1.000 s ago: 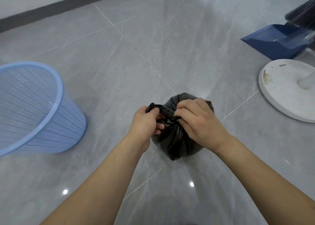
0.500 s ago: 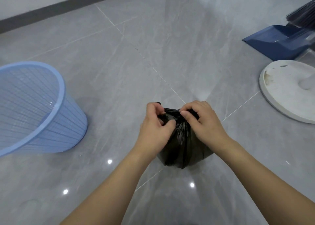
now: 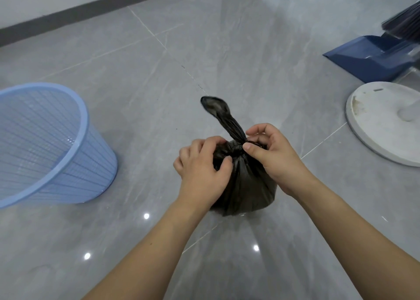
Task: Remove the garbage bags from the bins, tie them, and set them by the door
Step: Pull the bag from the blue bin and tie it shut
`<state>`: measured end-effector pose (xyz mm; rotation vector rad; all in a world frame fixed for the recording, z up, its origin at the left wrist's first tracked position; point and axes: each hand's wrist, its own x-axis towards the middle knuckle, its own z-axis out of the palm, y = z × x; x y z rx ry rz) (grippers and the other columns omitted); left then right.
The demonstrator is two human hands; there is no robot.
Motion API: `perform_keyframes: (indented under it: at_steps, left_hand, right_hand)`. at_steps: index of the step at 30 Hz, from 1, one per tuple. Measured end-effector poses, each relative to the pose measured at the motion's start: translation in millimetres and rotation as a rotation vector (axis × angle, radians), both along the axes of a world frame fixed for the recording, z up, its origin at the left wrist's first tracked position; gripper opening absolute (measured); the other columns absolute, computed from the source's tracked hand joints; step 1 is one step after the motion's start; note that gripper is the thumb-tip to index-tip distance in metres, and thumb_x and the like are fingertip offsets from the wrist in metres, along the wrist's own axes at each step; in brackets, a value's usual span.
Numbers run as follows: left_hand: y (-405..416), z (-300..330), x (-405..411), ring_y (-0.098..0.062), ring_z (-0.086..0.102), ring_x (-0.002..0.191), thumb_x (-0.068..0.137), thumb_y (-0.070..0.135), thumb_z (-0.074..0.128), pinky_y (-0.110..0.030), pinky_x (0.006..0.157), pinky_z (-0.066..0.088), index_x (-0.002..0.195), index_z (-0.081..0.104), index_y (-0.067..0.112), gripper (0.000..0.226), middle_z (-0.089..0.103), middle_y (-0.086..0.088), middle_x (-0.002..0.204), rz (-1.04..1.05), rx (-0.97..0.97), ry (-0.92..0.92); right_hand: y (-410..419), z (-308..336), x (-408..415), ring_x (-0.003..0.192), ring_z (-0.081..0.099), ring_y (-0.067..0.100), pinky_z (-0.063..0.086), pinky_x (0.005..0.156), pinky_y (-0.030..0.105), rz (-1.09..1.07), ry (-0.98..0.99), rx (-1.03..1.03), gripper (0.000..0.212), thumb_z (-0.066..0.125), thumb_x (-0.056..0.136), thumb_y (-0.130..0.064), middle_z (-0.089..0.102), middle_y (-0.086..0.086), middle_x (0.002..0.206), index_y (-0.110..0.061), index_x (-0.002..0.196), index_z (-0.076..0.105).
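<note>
Stretching away from both hands, the grey tiled floor (image 3: 227, 38) lies open up to a dark baseboard (image 3: 91, 6) along the far wall, with bare tile also between the hands and the things at either side.

Well off to the left of the left hand (image 3: 202, 170) stands a light blue mesh bin (image 3: 50, 145), tilted so its open mouth faces the camera. To the right of the right hand (image 3: 270, 156), apart from it, a round white base (image 3: 375, 127) rests on the floor, and beyond that a dark blue dustpan (image 3: 372, 58) sits with broom bristles (image 3: 404, 22) above it at the frame's edge.

A small black garbage bag (image 3: 247, 186) sits on the floor directly under and between the hands. Its neck is gathered into a knot, and a twisted tail of plastic sticks up and away from the right hand's fingertips.

The left hand's fingers are curled around the bag's upper left side, thumb pressed to the plastic just below the knot. The right hand pinches the knot between thumb and forefinger, the other fingers loosely bent above it; how tight the knot sits is hard to judge, as the fingers cover part of it.

No legible writing or brand shows on the bag, bin or dustpan.
</note>
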<state>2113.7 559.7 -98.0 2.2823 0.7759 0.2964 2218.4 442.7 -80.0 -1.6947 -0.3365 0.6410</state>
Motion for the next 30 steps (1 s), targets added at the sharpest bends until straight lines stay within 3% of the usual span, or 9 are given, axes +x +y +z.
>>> perform_keyframes:
  at_steps: [3, 8, 11, 16, 18, 20, 22, 26, 30]
  left_hand:
    - [1, -1, 3, -0.013, 0.027, 0.117, 0.082, 0.047, 0.058, -0.033, 0.103, 0.015, 0.107, 0.06, 0.044, 0.025, 0.037, 0.016, 0.115, 0.003, 0.071, -0.008]
    - [0, -3, 6, -0.013, 0.027, 0.117, 0.081, 0.041, 0.061, -0.029, 0.096, 0.012, 0.08, 0.061, 0.034, 0.008, 0.041, 0.023, 0.114, -0.014, 0.063, -0.014]
    - [-1, 0, 9, -0.016, 0.032, 0.113, 0.078, 0.032, 0.059, -0.03, 0.091, 0.015, 0.069, 0.054, 0.025, 0.012, 0.048, 0.025, 0.115, -0.038, 0.116, -0.049]
    - [7, 2, 7, -0.017, 0.029, 0.124, 0.075, 0.025, 0.061, -0.037, 0.097, 0.018, 0.063, 0.048, 0.026, 0.017, 0.047, 0.02, 0.136, -0.086, 0.224, -0.181]
    - [13, 2, 5, -0.015, 0.031, 0.128, 0.074, 0.025, 0.06, -0.042, 0.102, 0.018, 0.065, 0.049, 0.028, 0.014, 0.053, 0.023, 0.128, -0.114, 0.225, -0.179]
    - [17, -1, 4, -0.008, 0.037, 0.126, 0.077, 0.026, 0.058, -0.045, 0.108, 0.012, 0.074, 0.058, 0.031, 0.006, 0.063, 0.025, 0.099, -0.115, 0.189, -0.149]
    - [17, -4, 1, -0.005, 0.042, 0.117, 0.08, 0.027, 0.059, -0.043, 0.109, 0.009, 0.076, 0.059, 0.032, 0.007, 0.063, 0.021, 0.085, -0.097, 0.18, -0.122]
    - [12, -9, -2, -0.001, 0.042, 0.108, 0.083, 0.026, 0.061, -0.043, 0.106, 0.012, 0.081, 0.062, 0.032, 0.007, 0.063, 0.021, 0.087, -0.046, 0.168, -0.128]
    - [11, -8, 1, 0.003, 0.042, 0.108, 0.08, 0.025, 0.059, -0.041, 0.107, 0.011, 0.077, 0.056, 0.033, 0.01, 0.064, 0.02, 0.087, -0.096, 0.095, -0.149]
  right_hand:
    - [2, 2, -1, 0.077, 0.06, 0.006, 0.048, 0.079, 0.021, 0.028, -0.001, 0.019, 0.023, 0.061, 0.09, -0.001, 0.065, -0.004, 0.085, -0.023, 0.1, 0.057]
    - [2, 2, -2, 0.084, 0.063, 0.014, 0.051, 0.085, 0.033, 0.037, -0.047, -0.011, 0.025, 0.061, 0.09, -0.002, 0.066, 0.006, 0.091, -0.024, 0.1, 0.058]
    - [3, 0, -4, 0.074, 0.06, 0.009, 0.047, 0.075, 0.026, 0.024, -0.078, -0.069, 0.024, 0.059, 0.091, -0.002, 0.065, -0.001, 0.083, -0.025, 0.097, 0.058]
    - [8, 0, -6, 0.088, 0.067, 0.011, 0.052, 0.086, 0.032, 0.086, -0.15, -0.291, 0.019, 0.055, 0.093, -0.012, 0.072, -0.007, 0.087, -0.022, 0.093, 0.072]
    - [10, 3, -6, 0.093, 0.065, 0.013, 0.051, 0.091, 0.033, 0.139, -0.11, -0.303, 0.02, 0.055, 0.095, -0.014, 0.07, -0.004, 0.094, -0.024, 0.091, 0.071]
    - [9, 5, -5, 0.098, 0.06, 0.014, 0.046, 0.093, 0.028, 0.194, -0.101, -0.327, 0.018, 0.055, 0.096, -0.015, 0.06, -0.001, 0.106, -0.027, 0.091, 0.067]
    - [8, 6, -4, 0.096, 0.055, 0.01, 0.041, 0.088, 0.021, 0.264, -0.104, -0.372, 0.018, 0.053, 0.097, -0.015, 0.052, 0.001, 0.108, -0.026, 0.092, 0.065]
    - [9, 11, -3, 0.085, 0.052, 0.005, 0.036, 0.073, 0.019, 0.314, 0.037, -0.366, 0.026, 0.048, 0.094, -0.012, 0.051, -0.006, 0.099, -0.024, 0.08, 0.066]
    - [3, 13, 0, 0.077, 0.041, 0.019, 0.032, 0.071, 0.031, 0.392, 0.219, -0.283, 0.022, 0.052, 0.079, -0.02, 0.045, 0.006, 0.081, 0.001, 0.079, 0.056]
